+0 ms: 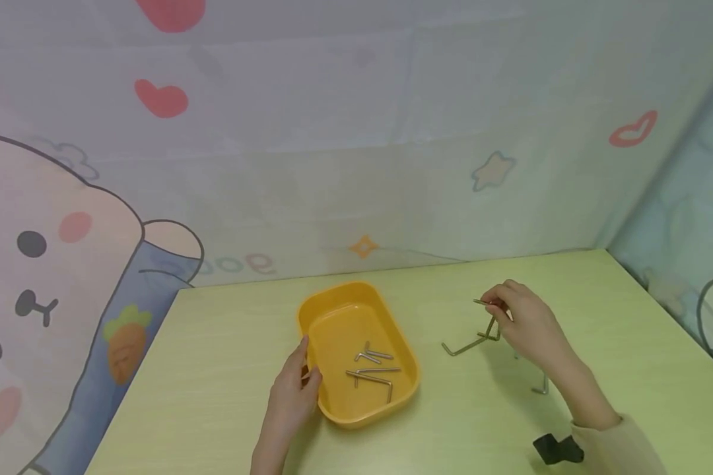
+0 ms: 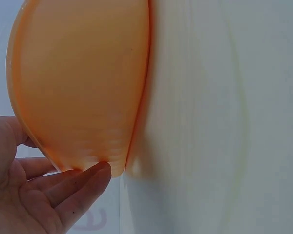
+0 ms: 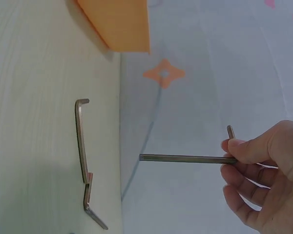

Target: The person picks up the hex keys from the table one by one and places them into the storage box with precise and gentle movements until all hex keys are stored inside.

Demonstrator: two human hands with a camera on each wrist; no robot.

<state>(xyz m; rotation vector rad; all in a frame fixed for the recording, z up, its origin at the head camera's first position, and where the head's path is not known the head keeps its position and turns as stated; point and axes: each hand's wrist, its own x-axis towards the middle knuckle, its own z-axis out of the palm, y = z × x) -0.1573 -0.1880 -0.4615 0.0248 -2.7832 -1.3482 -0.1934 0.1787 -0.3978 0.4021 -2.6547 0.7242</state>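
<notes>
The left hand [image 1: 291, 392] grips the near-left side of a yellow plastic tray [image 1: 333, 330]; in the left wrist view its fingers [image 2: 83, 192] press the tray's outer wall [image 2: 83, 87], the thumb partly hidden behind the rim. Several L-shaped hex keys [image 1: 371, 379] lie inside the tray. Above the table at the right, the right hand [image 1: 531, 326] pinches another hex key [image 3: 185, 159] near its bend between thumb and fingers, its long arm pointing away from the hand. Below this hand, more hex keys [image 3: 80, 141] lie on the table, two of them touching or overlapping.
Another hex key [image 1: 543, 384] lies on the table, partly hidden by the right forearm. A black object [image 1: 558, 450] shows beside the right sleeve. Behind the pale yellow-green table [image 1: 226, 369] hangs a printed cloth [image 1: 309, 165], with another cloth at the right side.
</notes>
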